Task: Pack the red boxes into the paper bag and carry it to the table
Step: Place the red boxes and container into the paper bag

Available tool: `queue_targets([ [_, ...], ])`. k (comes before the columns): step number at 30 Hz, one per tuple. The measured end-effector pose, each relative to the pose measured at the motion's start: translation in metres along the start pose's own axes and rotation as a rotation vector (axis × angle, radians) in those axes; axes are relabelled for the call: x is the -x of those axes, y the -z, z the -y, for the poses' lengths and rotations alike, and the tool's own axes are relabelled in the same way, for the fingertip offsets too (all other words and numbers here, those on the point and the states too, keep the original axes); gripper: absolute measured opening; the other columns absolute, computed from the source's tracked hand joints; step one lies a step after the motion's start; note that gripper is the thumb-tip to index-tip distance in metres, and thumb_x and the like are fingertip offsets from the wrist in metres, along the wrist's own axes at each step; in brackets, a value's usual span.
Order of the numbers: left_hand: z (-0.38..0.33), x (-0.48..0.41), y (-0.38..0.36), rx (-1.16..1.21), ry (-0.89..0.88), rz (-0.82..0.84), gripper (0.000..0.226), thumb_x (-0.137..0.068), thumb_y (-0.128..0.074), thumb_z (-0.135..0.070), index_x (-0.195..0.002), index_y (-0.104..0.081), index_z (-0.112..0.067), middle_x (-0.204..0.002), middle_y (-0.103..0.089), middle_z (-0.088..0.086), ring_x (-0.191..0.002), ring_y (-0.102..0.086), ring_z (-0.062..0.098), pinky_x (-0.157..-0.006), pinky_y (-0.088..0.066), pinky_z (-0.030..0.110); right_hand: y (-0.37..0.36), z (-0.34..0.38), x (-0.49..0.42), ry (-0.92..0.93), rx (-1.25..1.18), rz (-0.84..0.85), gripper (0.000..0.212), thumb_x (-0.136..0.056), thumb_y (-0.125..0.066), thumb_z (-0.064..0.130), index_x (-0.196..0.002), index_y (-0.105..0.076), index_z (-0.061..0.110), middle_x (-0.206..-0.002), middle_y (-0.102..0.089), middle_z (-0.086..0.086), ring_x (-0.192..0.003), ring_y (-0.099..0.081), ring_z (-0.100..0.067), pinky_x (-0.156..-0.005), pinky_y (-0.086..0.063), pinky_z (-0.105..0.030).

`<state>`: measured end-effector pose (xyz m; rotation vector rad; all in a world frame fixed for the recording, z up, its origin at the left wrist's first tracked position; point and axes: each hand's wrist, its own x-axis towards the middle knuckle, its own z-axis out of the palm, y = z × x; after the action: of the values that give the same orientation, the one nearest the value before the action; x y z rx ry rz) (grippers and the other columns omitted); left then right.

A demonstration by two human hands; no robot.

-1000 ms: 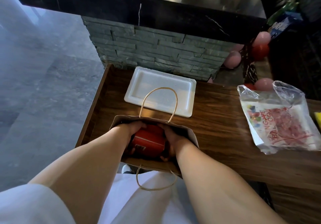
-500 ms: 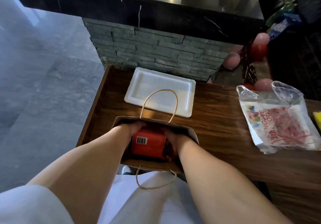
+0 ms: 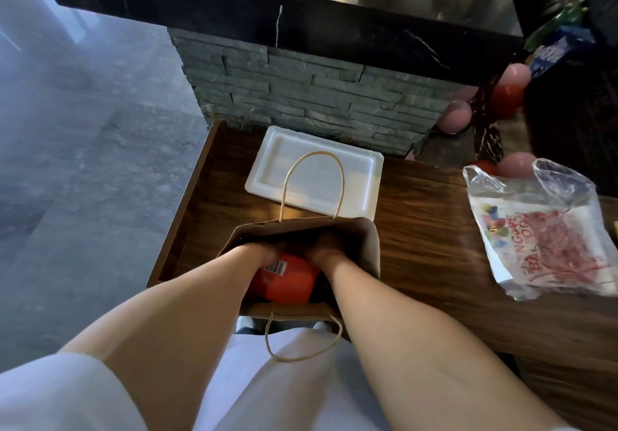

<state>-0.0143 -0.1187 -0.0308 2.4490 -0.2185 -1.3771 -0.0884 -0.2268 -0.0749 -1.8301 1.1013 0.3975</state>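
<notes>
Head view showed both hands — left hand [image 3: 267, 253], right hand [image 3: 322, 250] — inside the paper bag [image 3: 366, 246], clasping a red box [image 3: 287, 283]; white tray [image 3: 264, 176] at twelve o'clock.

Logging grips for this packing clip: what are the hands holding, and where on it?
Both hands, left and right, clasp the red box by its opposite sides inside the paper bag.

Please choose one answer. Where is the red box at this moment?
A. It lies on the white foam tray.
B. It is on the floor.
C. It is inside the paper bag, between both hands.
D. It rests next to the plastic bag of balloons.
C: the red box sits down inside the open paper bag, with the left hand and the right hand on either side of it.
</notes>
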Motion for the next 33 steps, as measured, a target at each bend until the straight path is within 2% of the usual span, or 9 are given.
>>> queue_targets([
  [4,0.007,0.000,0.001,0.125,0.028,0.065,0.065,-0.090,-0.053,-0.056,-0.144,-0.042,-0.021,-0.141,-0.051,0.012,-0.129,-0.050,0.028,-0.111,-0.039,0.041,0.002,0.010,-0.011,0.010,0.055,0.118,0.037,-0.084,-0.068,0.035,-0.118,-0.059,0.021,-0.117,-0.062,-0.010,-0.110,-0.058,-0.025,-0.095,-0.047,-0.031],
  [7,0.008,-0.002,0.006,0.352,0.101,0.103,0.052,-0.089,-0.065,-0.037,-0.135,-0.052,-0.015,-0.126,-0.063,0.014,-0.109,-0.062,0.027,-0.099,-0.048,0.041,0.007,0.020,-0.010,0.019,0.171,0.267,0.039,-0.098,-0.051,0.019,-0.136,-0.047,0.011,-0.137,-0.050,-0.014,-0.128,-0.046,-0.024,-0.090,-0.038,-0.010],
  [11,0.008,-0.005,0.012,0.505,0.186,0.168,0.025,-0.092,-0.059,-0.016,-0.116,-0.061,-0.010,-0.094,-0.070,0.015,-0.083,-0.068,0.030,-0.095,-0.052,0.046,0.017,0.025,-0.001,0.037,0.261,0.300,0.043,-0.096,-0.050,0.011,-0.138,-0.045,0.003,-0.142,-0.047,-0.016,-0.131,-0.043,-0.030,-0.107,-0.033,-0.034],
  [15,0.009,-0.008,0.013,0.543,0.232,0.178,0.008,-0.092,-0.054,-0.010,-0.096,-0.061,-0.009,-0.077,-0.071,0.014,-0.069,-0.066,0.029,-0.084,-0.056,0.047,0.018,0.024,0.000,0.039,0.306,0.272,0.045,-0.091,-0.055,0.007,-0.135,-0.048,0.002,-0.139,-0.050,-0.019,-0.128,-0.046,-0.034,-0.106,-0.038,-0.039],
  [17,0.008,-0.009,0.012,0.563,0.240,0.196,0.011,-0.092,-0.054,-0.013,-0.098,-0.061,-0.006,-0.069,-0.073,0.014,-0.070,-0.068,0.030,-0.077,-0.057,0.045,0.011,0.021,-0.002,0.048,0.250,0.217,0.048,-0.091,-0.058,0.014,-0.138,-0.047,0.010,-0.137,-0.051,-0.018,-0.125,-0.048,-0.035,-0.106,-0.038,-0.042],
  [21,0.002,-0.010,0.013,0.336,0.172,0.142,0.037,-0.099,-0.047,-0.024,-0.131,-0.054,-0.008,-0.121,-0.066,0.019,-0.109,-0.065,0.034,-0.098,-0.051,0.046,0.007,0.014,-0.002,0.099,0.298,0.198,0.056,-0.087,-0.062,0.025,-0.140,-0.043,0.022,-0.135,-0.051,-0.015,-0.122,-0.049,-0.034,-0.105,-0.040,-0.044],
  [25,0.008,-0.009,0.010,-0.108,0.030,-0.021,0.040,-0.100,-0.042,-0.024,-0.137,-0.051,-0.012,-0.136,-0.057,0.013,-0.123,-0.055,0.027,-0.106,-0.044,0.036,0.004,0.006,0.000,0.249,0.416,0.045,0.056,-0.082,-0.062,0.029,-0.135,-0.047,0.022,-0.137,-0.051,-0.012,-0.127,-0.047,-0.031,-0.108,-0.037,-0.042],
  [29,0.009,-0.010,0.006,0.084,0.012,0.007,0.041,-0.099,-0.047,-0.027,-0.136,-0.053,-0.011,-0.137,-0.057,0.013,-0.127,-0.053,0.030,-0.108,-0.042,0.039,0.004,0.002,0.004,0.241,0.405,0.011,0.058,-0.074,-0.052,0.046,-0.128,-0.055,0.026,-0.132,-0.057,-0.009,-0.122,-0.052,-0.029,-0.105,-0.041,-0.042],
  [33,0.002,-0.014,0.009,0.286,0.073,0.111,0.043,-0.092,-0.058,-0.010,-0.134,-0.053,0.001,-0.131,-0.060,0.023,-0.119,-0.059,0.036,-0.102,-0.048,0.044,0.006,0.002,0.003,0.115,0.249,0.041,0.074,-0.052,-0.037,0.065,-0.115,-0.063,0.035,-0.120,-0.066,-0.001,-0.109,-0.060,-0.023,-0.094,-0.046,-0.036],
])
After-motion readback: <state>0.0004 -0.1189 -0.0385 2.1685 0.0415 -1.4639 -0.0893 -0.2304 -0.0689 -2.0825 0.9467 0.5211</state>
